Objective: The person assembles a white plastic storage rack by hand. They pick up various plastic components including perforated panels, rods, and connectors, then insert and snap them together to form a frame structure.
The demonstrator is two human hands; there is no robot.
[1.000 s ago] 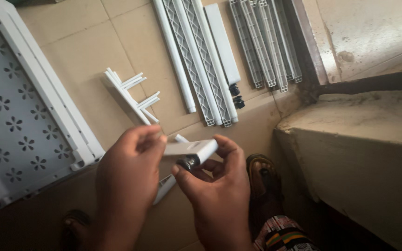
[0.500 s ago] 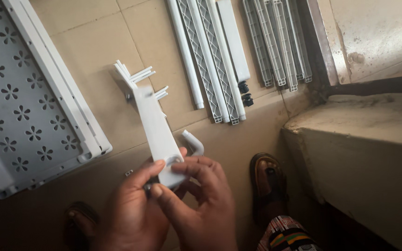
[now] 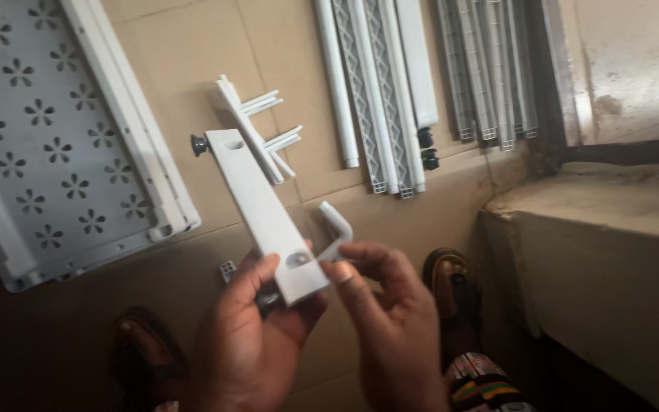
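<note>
The left hand [image 3: 249, 336] was closed around the near end of a flat white plastic bar [image 3: 265, 214], thumb lying along its left edge beside a round recess in the bar's face, the other fingers wrapped underneath. From that grip the bar ran away and to the left, ending in a small black knob [image 3: 199, 144] at its far tip. The right hand [image 3: 390, 328] stood just right of the gripped end, its fingers loosely curled with the fingertips apart, the index finger and thumb close to the bar's lower corner; whether they actually touched the bar could not be told, and the hand clamped nothing.

Just beyond the right fingertips, a small curved white hook piece [image 3: 335, 229] lay on the tan floor tiles [image 3: 177, 46]. Beyond the bar's far end and slightly to its right lay a white comb-like bracket [image 3: 257, 133] with short prongs. Farther off, above the right hand, a row of long white lattice rails and tubes [image 3: 375, 91] lay side by side, with a second grey bundle [image 3: 486, 69] to their right. Well left of the grip lay a grey perforated panel [image 3: 47, 145] with flower-shaped cutouts. To the right of both hands rose a worn concrete ledge [image 3: 612, 244]. Below the hands, sandalled feet [image 3: 451, 290] showed on the floor.
</note>
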